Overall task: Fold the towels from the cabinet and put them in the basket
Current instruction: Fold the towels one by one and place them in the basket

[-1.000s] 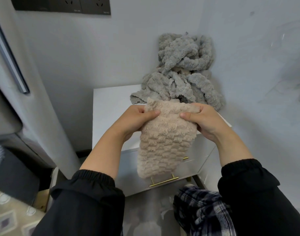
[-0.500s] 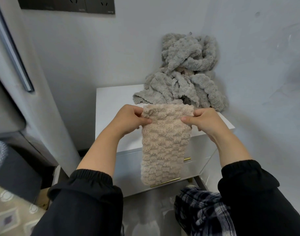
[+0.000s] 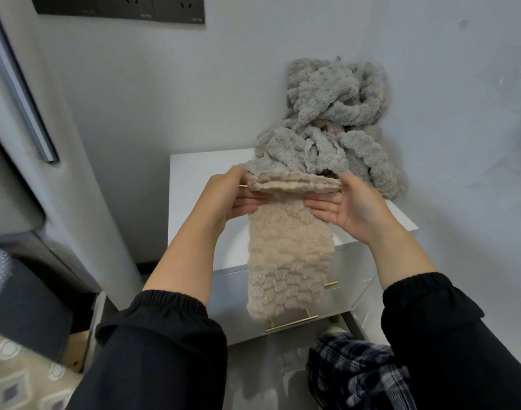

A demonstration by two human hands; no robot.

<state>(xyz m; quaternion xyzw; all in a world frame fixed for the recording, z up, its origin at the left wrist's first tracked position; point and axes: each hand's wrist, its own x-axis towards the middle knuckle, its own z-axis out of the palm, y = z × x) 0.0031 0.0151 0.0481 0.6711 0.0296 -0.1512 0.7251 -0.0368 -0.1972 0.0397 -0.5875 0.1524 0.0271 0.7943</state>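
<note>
In the middle of the frame a beige towel (image 3: 288, 255) hangs in a long narrow strip, already doubled over. Its top edge is held up in front of a white cabinet (image 3: 194, 179) and its lower end reaches down to the gold drawer handle (image 3: 291, 322). The left hand (image 3: 232, 199) pinches the upper left corner, thumb on the top edge and fingers fairly straight underneath. The right hand (image 3: 351, 208) takes the upper right corner the same way, palm turned up, fingers spread flat on the cloth.

The towel looks thick, fluffy and light. It sags freely, so it will likely drape and bunch rather than hold a crease. It is probably best held at the corners or along the folded top edge, which would keep the layers together.

A heap of grey towels (image 3: 330, 137) sits unfolded on the cabinet, right of centre. No basket is in view.
</note>
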